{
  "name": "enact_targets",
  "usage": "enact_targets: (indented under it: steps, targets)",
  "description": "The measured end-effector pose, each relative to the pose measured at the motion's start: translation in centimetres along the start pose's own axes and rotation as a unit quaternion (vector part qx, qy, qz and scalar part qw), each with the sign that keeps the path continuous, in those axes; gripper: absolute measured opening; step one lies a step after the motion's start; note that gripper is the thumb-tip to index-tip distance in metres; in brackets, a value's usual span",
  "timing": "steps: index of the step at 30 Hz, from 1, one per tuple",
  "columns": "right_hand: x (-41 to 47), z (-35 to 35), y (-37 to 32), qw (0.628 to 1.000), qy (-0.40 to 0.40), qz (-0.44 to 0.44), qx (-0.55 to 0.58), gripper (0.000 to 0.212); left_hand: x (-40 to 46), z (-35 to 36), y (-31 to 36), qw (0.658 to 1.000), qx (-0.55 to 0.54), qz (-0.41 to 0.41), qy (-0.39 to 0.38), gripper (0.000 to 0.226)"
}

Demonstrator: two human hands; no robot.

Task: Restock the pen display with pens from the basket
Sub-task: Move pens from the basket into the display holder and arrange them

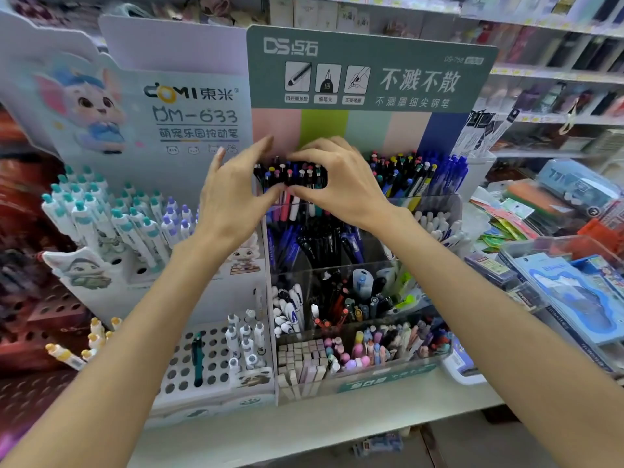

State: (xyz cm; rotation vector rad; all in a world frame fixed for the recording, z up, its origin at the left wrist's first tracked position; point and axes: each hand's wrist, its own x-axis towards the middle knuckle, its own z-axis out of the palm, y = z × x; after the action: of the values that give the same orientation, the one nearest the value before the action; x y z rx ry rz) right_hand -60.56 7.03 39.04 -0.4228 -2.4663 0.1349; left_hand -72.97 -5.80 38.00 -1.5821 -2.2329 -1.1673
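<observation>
In the display's top compartment, both hands clasp pens.

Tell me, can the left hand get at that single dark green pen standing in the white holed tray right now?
Probably not right away. The left hand is up at the top tier, helping the right hand cup a bundle of pens. The path down to the green pen looks open once it lets go.

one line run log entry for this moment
step: seating pens | left hand: holds pen bundle | right hand: holds same bundle | place: top tier, pen display | basket: unseen
</observation>
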Motion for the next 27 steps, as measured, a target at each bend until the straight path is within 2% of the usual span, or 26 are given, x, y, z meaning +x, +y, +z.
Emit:
enact_targets:
  steps: [4,7,10,15,17,21,27]
  targets:
    - [0.0,0.0,0.3,1.000,-0.009,-0.022,-0.014,0.047,-1.1,-1.2,-0.1,0.999,0.002,-0.041,0.034,0.057]
    - [-0.3,0.3,0.5,0.998,-0.021,-0.042,-0.030,0.043,-1.4,-0.8,0.2,0.995,0.031,-0.086,0.028,0.044]
    - [0.2,0.3,0.6,1.000,-0.009,-0.019,0.005,0.040,-0.9,0.1,0.6,0.998,0.019,-0.056,0.025,0.035]
    - [-0.2,0.5,0.7,0.996,0.034,0.020,0.075,0.039,-0.6,-0.1,0.0,0.999,-0.020,-0.038,0.011,0.038]
    - [-0.7,0.9,0.6,0.997,0.044,0.006,0.065,0.039,-0.7,-0.3,-0.1,1.000,0.022,-0.013,0.005,0.044]
    - [-0.3,0.7,0.6,0.999,0.013,-0.019,0.035,0.044,-0.1,-0.5,-0.1,0.993,0.109,0.020,-0.032,0.059]
    - [-0.2,1.2,1.4,0.998,0.039,-0.056,-0.016,0.042,0.5,-0.3,-1.4,0.987,0.150,0.056,-0.023,0.050]
